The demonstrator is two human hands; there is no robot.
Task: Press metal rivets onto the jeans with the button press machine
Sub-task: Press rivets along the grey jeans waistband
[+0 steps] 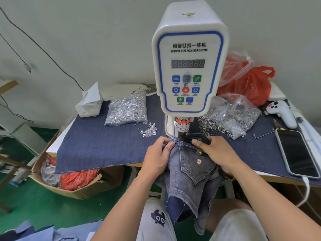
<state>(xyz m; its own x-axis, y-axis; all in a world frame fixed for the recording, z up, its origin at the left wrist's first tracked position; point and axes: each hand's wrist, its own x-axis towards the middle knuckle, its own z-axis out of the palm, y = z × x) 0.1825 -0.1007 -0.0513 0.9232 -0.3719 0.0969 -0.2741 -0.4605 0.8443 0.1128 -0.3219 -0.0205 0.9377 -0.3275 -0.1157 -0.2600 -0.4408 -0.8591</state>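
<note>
The 2 hands are lining up a pair of grey-blue denim jeans (191,164) under the ram of the white, blue-trimmed servo button press machine (190,56). The left hand (156,159) pinches a fold of the waistband at 9 o'clock of the ram; the right hand (217,152) grips bunched denim at 3 o'clock, fingers curled over it. The jeans drape off the table edge into the lap, pocket corner just below the ram. 1 brass rivet (199,152) already sits on the pocket.

This looks like positioning before a press. Next, the cloth needs to lie flat and taut with fingers clear. A clear bag of silver rivets (126,110) lies at 10 o'clock.
</note>
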